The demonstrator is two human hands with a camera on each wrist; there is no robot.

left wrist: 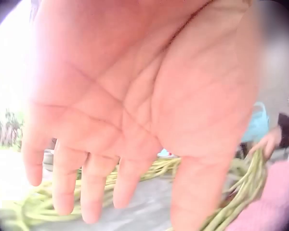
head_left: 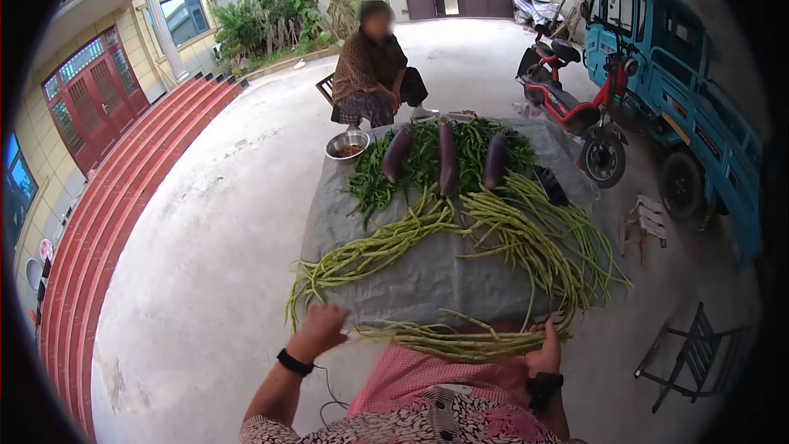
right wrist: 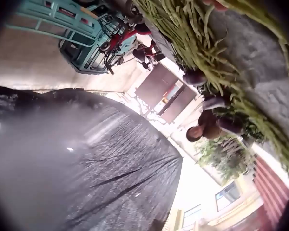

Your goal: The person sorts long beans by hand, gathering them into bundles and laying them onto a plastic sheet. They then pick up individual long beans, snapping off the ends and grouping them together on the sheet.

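Note:
In the head view, a bundle of long green beans (head_left: 452, 342) lies along the near edge of the grey sheet (head_left: 403, 296). The right hand (head_left: 546, 347) holds that bundle's right end, thumb up. Just off the bundle's left end, the left hand (head_left: 324, 330) is raised, holding nothing. The left wrist view shows the left palm (left wrist: 135, 106) with its fingers extended and beans (left wrist: 43, 202) behind them. Two more bean piles (head_left: 370, 251) (head_left: 526, 238) lie farther in. Only a bit of the right hand's fingers (right wrist: 216, 4) shows in the right wrist view.
Three eggplants (head_left: 446, 156) lie on green peppers (head_left: 374, 173), beside a metal bowl (head_left: 347, 145). A seated person (head_left: 371, 74) is behind the sheet. At right stand a red scooter (head_left: 575, 107), a blue cargo vehicle (head_left: 699, 115) and a folding stool (head_left: 694, 353); red steps (head_left: 123, 222) are left.

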